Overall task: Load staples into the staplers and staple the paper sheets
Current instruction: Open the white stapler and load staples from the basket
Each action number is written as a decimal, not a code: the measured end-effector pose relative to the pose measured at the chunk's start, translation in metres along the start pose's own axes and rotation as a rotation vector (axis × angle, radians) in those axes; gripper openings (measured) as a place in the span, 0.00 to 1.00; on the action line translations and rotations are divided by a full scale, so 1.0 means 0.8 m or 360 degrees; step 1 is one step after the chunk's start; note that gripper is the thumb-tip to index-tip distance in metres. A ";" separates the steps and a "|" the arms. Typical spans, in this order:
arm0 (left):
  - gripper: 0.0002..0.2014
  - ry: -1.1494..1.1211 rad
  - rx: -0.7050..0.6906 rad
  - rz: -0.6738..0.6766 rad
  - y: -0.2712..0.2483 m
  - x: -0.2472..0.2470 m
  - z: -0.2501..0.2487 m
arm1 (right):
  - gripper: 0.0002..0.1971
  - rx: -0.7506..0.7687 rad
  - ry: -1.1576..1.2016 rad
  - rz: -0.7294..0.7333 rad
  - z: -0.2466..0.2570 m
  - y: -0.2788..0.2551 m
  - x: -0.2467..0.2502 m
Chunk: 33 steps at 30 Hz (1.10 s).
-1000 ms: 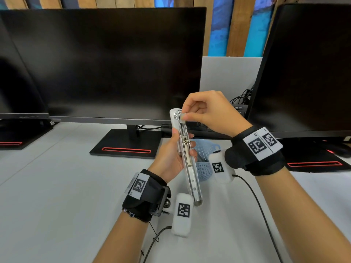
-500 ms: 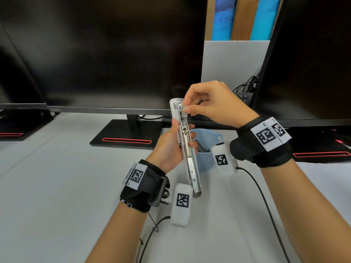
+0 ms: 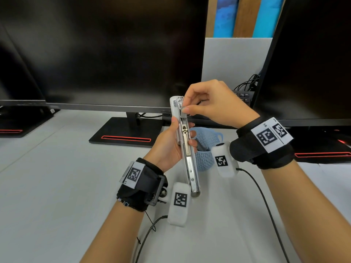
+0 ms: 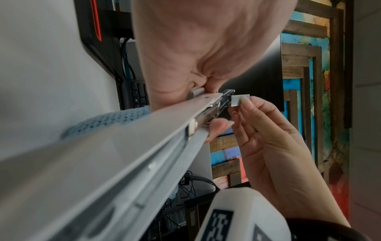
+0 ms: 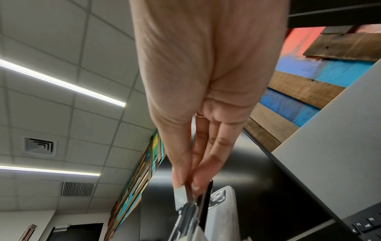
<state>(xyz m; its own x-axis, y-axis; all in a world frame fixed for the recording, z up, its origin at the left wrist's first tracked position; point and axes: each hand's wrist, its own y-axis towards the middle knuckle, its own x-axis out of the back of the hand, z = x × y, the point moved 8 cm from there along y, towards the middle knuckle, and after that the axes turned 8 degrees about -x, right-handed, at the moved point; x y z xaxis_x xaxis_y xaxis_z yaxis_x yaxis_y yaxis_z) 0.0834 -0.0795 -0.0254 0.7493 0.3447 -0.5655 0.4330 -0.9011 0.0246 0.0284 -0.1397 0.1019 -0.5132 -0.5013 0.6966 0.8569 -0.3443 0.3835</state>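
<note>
Stapler (image 3: 187, 149) is in my left hand (image 3: 167, 147), held up over the desk (image 3: 57, 186), near-upright and leaning a bit, opened out so the metal magazine channel faces me. Fingers wrap it around the middle; fingertips (image 3: 192, 142) show on the right edge. The lower end hangs free just above my left wrist camera (image 3: 179, 204); the white head end is up top.

Right hand (image 3: 212, 103) is at the top end, thumb and forefinger pinched on a small grey staple strip (image 4: 240, 100). In the left wrist view the strip sits right at the open mouth of the channel, just beside the metal. Can't tell if it's touching or started in. In the right wrist view the pinching fingertips (image 5: 195, 182) are right against the top of the stapler (image 5: 191, 216), with the strip (image 5: 181, 198) showing below them.

Behind the stapler, on the desk: a light blue perforated basket (image 3: 206, 147), something dark inside, can't make out what. No paper sheets in view.

Around it: a big black monitor (image 3: 104, 50) straight ahead on its red-striped base (image 3: 125, 137), a second monitor (image 3: 313, 54) to the right, a black keyboard (image 3: 244, 96) between them, and a grey divider panel (image 3: 235, 59) behind.
</note>
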 end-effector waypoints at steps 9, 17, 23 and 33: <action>0.26 0.0000 0.0006 0.0020 0.003 0.003 0.002 | 0.03 0.0079 -0.0149 -0.0107 0.001 0.002 0.000; 0.26 -0.0047 0.0027 0.0029 0.005 0.005 0.005 | 0.05 0.0120 -0.0266 -0.0297 0.000 0.007 -0.002; 0.25 -0.0150 -0.0079 -0.0037 0.007 0.008 0.001 | 0.09 0.0060 -0.0173 -0.0419 -0.002 0.004 0.014; 0.20 -0.0835 -0.0678 -0.0261 0.011 0.042 -0.046 | 0.21 -0.0323 -0.0409 0.0379 -0.007 -0.015 -0.021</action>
<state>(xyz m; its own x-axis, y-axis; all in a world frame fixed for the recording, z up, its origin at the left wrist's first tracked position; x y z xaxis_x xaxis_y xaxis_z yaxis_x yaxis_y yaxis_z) 0.1310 -0.0659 -0.0139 0.3624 0.1980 -0.9108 0.7592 -0.6295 0.1652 0.0267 -0.1317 0.0819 -0.2507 -0.3799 0.8904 0.9105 -0.4051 0.0835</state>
